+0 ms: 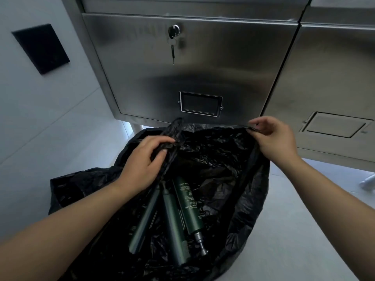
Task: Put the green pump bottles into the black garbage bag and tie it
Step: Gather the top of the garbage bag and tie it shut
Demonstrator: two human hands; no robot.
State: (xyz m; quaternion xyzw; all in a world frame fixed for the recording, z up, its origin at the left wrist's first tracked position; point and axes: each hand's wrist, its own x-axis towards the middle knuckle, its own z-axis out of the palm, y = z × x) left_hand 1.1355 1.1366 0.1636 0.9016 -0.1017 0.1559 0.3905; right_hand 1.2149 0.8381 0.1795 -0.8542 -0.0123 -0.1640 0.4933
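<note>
While the left hand (142,167) clenches a gathered fold of the black garbage bag (233,179), right hand (272,136) pinching its far rim, three green pump bottles (188,207) lying inside, pale floor (284,230) beneath, steel cabinet (182,67) behind, bottle labels mostly unreadable

Both your bare forearms reach forward from the near edge, the left from the near left, the right from the near right. Your left hand (142,165) lies palm down, wrist bent slightly, fingers curled closed around a bunched fold of the black garbage bag (223,169). Your right hand (273,136) sits farther and higher, thumb and fingertips pinched together on the bag's far rim.
</note>
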